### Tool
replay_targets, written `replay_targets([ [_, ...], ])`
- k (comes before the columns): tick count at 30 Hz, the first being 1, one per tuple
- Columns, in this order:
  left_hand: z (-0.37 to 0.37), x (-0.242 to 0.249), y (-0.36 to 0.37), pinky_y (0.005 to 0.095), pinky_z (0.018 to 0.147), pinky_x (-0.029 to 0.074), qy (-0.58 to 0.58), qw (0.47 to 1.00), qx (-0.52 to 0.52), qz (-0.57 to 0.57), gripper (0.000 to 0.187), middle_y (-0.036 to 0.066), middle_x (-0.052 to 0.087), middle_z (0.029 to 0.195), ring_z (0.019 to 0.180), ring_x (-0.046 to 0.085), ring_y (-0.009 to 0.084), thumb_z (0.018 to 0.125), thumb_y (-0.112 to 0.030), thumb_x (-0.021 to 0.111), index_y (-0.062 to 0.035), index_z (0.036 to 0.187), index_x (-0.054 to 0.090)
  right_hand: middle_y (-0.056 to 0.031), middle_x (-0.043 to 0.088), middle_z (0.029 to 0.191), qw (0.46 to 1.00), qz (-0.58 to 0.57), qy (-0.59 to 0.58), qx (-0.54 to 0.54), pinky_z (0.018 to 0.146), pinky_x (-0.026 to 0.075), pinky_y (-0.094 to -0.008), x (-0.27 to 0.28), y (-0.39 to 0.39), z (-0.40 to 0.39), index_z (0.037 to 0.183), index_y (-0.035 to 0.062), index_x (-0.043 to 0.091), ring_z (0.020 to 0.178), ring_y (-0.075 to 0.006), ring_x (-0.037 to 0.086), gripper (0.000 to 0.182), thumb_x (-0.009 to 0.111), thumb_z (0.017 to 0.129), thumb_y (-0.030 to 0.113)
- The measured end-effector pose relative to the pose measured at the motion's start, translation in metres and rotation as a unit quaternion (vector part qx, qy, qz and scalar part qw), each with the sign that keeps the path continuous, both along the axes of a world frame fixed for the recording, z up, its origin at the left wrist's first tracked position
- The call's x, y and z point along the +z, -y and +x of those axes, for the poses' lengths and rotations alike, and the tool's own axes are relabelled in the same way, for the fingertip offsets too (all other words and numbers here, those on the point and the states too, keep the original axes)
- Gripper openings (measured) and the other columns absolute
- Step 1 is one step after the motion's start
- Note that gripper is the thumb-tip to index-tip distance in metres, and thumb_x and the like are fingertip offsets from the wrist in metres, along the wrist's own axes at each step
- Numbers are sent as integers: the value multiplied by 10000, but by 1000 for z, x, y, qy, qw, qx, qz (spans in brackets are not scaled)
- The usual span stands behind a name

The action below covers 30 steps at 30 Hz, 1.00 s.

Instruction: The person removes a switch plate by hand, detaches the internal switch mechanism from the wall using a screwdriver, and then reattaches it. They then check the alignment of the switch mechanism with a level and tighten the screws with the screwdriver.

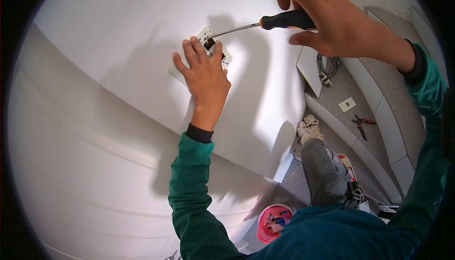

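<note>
A white wall switch frame (228, 57) with an opening at its middle sits against the white wall. My left hand (204, 73) holds it there, fingers spread across its face and around the opening. In my right hand (334, 23) is a screwdriver (286, 20) with a black handle and an orange collar, gripped between thumb and fingers. Its long metal shaft slants down to the left, and the tip meets the upper part of the frame. Whether the tip sits in a screw head is too small to tell.
On the grey steps at right lie a coil of cable (330, 70), a small white cover plate (347, 104) and red-and-black pliers (363, 126). A pink-lined bucket (262, 232) with tools stands below. A pale cloth (309, 129) lies by my leg (322, 170).
</note>
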<state>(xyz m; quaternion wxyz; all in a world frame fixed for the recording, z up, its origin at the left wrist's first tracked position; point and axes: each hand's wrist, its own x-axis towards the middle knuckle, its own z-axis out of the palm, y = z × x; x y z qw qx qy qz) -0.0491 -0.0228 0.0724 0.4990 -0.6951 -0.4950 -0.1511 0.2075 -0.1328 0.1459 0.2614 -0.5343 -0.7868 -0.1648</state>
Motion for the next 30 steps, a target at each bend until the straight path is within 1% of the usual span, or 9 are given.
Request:
replay_targets([
  [2,0,0,0,629,1084,127,0,1000,3,1,740,235,333,1436,1384,203,395,679,-386,813,-312,1345,500,-134,636,868,966,197,124,115,583,480,-304,-6,-7,6,984,30,536,662,-251,621,260,709,829,147],
  [5,-1,-2,3,615,1089,129,0,1000,-3,6,749,230,331,1440,1389,202,383,670,-398,818,-287,1342,505,-132,633,818,962,231,143,34,576,469,-298,-15,-10,7,987,40,528,658,-263,617,282,727,816,146],
  [12,-12,-4,2,584,1090,117,-8,998,-41,38,661,207,342,1459,1400,211,330,656,-439,825,-138,1201,602,-143,641,861,951,243,151,120,593,492,-334,-7,-11,9,1032,43,520,631,-276,620,361,760,779,134],
  [18,-16,-4,1,562,1089,110,8,996,-86,38,590,188,370,1454,1396,224,315,627,-434,838,-140,1099,640,-150,642,877,973,191,36,127,591,500,-357,-5,-10,7,1018,42,559,585,-260,601,304,741,798,150],
  [21,-17,-3,0,561,1090,111,15,995,-97,33,580,183,371,1455,1394,231,311,626,-422,838,-142,1096,644,-151,652,872,910,318,202,172,580,502,-344,-5,-18,10,1017,35,572,577,-256,620,312,735,806,196],
  [23,-18,-4,0,560,1090,111,16,994,-101,39,571,181,371,1455,1394,232,309,626,-417,837,-147,1093,647,-140,639,907,985,136,108,8,609,533,-328,-11,-13,5,1024,29,570,653,-250,651,335,746,782,179],
  [24,-18,-4,-1,558,1091,111,15,993,-107,45,563,179,372,1455,1394,234,307,627,-411,837,-152,1090,649,-140,639,907,985,137,109,9,609,533,-328,-10,-14,6,1024,29,570,653,-250,651,335,746,782,179],
  [28,-17,-4,0,558,1087,120,12,995,-92,44,556,175,373,1456,1394,236,305,629,-414,832,-159,1087,646,-152,620,900,966,196,99,135,599,535,-334,-10,-24,17,1070,30,561,759,-248,654,344,730,804,168],
  [30,-17,-3,3,569,1073,187,20,991,-122,42,520,198,408,1433,1384,279,336,671,-364,803,-127,1088,604,-159,615,913,920,304,218,117,645,554,-329,-14,-23,17,1117,34,522,817,-253,659,422,749,775,133],
])
